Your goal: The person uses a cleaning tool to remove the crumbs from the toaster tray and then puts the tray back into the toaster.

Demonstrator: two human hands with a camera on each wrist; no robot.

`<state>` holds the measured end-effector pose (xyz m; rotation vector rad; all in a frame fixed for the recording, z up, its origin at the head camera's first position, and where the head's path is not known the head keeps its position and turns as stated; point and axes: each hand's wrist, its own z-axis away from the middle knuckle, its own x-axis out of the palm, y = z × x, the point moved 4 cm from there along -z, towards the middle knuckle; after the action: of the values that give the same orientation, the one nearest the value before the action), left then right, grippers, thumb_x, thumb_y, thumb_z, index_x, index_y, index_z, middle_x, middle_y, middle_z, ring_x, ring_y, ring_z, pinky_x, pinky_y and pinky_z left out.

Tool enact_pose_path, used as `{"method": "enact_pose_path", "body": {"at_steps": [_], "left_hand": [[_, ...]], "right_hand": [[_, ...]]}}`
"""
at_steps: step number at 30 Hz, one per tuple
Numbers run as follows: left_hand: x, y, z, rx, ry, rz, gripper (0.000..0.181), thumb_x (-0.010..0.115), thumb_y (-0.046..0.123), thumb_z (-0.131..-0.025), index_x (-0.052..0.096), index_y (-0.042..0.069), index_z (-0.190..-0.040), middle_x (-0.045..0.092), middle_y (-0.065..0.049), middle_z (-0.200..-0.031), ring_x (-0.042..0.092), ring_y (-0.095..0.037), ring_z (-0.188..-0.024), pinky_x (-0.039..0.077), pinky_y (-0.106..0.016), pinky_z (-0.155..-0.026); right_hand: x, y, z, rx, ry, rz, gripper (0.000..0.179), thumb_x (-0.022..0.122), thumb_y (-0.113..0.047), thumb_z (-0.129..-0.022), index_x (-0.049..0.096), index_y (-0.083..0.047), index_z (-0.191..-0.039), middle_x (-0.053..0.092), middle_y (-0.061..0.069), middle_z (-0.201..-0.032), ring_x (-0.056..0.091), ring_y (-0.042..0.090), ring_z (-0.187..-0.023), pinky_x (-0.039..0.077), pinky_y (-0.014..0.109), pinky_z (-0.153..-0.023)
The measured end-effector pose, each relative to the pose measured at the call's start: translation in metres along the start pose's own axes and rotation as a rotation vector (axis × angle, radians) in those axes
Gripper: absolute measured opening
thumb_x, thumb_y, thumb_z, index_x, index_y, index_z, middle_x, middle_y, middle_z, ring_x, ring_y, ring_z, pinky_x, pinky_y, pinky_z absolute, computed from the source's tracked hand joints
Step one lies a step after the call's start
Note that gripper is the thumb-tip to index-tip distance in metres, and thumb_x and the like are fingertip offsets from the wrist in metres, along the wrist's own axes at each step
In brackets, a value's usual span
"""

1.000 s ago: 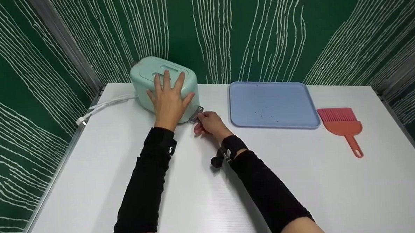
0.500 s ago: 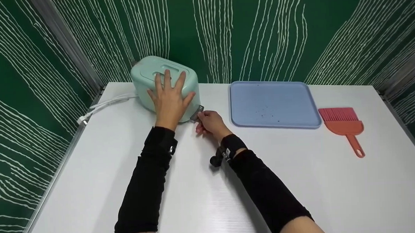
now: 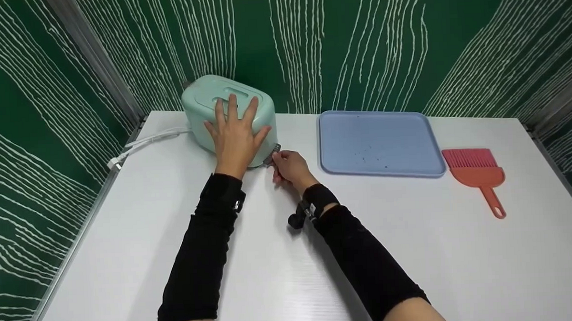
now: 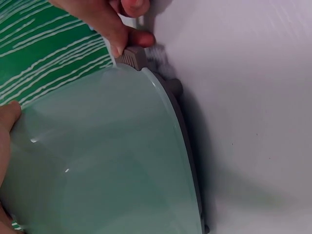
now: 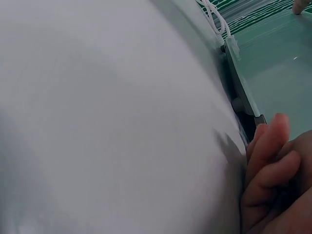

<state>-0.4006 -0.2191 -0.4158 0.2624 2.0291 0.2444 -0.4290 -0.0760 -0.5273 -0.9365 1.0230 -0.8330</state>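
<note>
A mint-green toaster stands at the back left of the white table. My left hand rests on its near side and top edge, fingers spread and straight. At the toaster's lower right end, my right hand pinches the grey crumb tray between thumb and forefinger. In the left wrist view, the ribbed grey end of that crumb tray sticks out a little at the toaster's base, with fingertips touching it. The right wrist view shows my right fingers curled beside the toaster, hiding the crumb tray's grip.
A blue tray with dark crumbs lies right of the toaster. Beside it is a red brush joined with an orange dustpan. A white power cord runs left from the toaster. Green patterned walls border the table.
Less of the grey crumb tray shows outside the toaster now; my right hand has moved it slightly inward. My left hand has kept its place on the toaster.
</note>
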Motion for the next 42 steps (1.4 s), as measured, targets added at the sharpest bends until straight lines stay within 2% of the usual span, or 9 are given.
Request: {"method": "enact_pose_path", "body": {"at_steps": [9,21,25,31,42], "left_hand": [[-0.0019,-0.0020,-0.0002,0.003,0.009,-0.017,0.069,0.065,0.057,-0.103,0.046,0.031,-0.164,0.033,-0.022,-0.174,0.021,-0.049,-0.164,0.026,-0.088,-0.114],[0.0009,-0.0060,0.0001,-0.011,-0.016,-0.023,0.071,0.065,0.058,-0.103,0.044,0.032,-0.165,0.029,-0.021,-0.175,0.019,-0.048,-0.165,0.023,-0.088,-0.116],[0.0003,-0.0045,-0.0011,-0.007,-0.003,-0.028,0.069,0.065,0.057,-0.103,0.044,0.032,-0.165,0.031,-0.021,-0.175,0.020,-0.048,-0.164,0.024,-0.088,-0.116],[0.0030,-0.0019,0.0006,-0.005,-0.008,0.001,0.069,0.065,0.057,-0.103,0.045,0.033,-0.165,0.031,-0.019,-0.175,0.020,-0.047,-0.165,0.022,-0.089,-0.115],[0.0023,-0.0026,-0.0005,-0.006,-0.019,-0.025,0.068,0.062,0.059,-0.104,0.044,0.035,-0.165,0.030,-0.019,-0.176,0.019,-0.047,-0.165,0.022,-0.087,-0.117]], "right_hand": [[0.0012,-0.0029,-0.0034,-0.031,0.009,0.078,0.036,0.048,-0.031,-0.115,0.061,-0.012,-0.087,0.053,-0.007,-0.050,0.048,0.006,-0.044,0.037,0.022,-0.047],[0.0035,-0.0006,0.0003,0.005,-0.076,-0.035,0.030,0.049,-0.029,-0.116,0.063,-0.008,-0.099,0.056,-0.005,-0.062,0.050,0.006,-0.051,0.039,0.021,-0.051],[0.0024,-0.0019,0.0002,-0.009,-0.053,-0.072,0.030,0.051,-0.026,-0.115,0.065,-0.005,-0.097,0.055,-0.004,-0.060,0.047,0.006,-0.050,0.037,0.021,-0.049],[0.0036,-0.0009,0.0008,0.031,-0.026,-0.135,0.031,0.054,-0.024,-0.114,0.066,-0.005,-0.093,0.056,-0.003,-0.061,0.047,0.008,-0.049,0.036,0.022,-0.048],[0.0053,-0.0019,-0.0017,0.031,-0.011,-0.116,0.030,0.054,-0.025,-0.114,0.065,-0.005,-0.093,0.055,-0.003,-0.061,0.048,0.007,-0.050,0.036,0.021,-0.048]]}}
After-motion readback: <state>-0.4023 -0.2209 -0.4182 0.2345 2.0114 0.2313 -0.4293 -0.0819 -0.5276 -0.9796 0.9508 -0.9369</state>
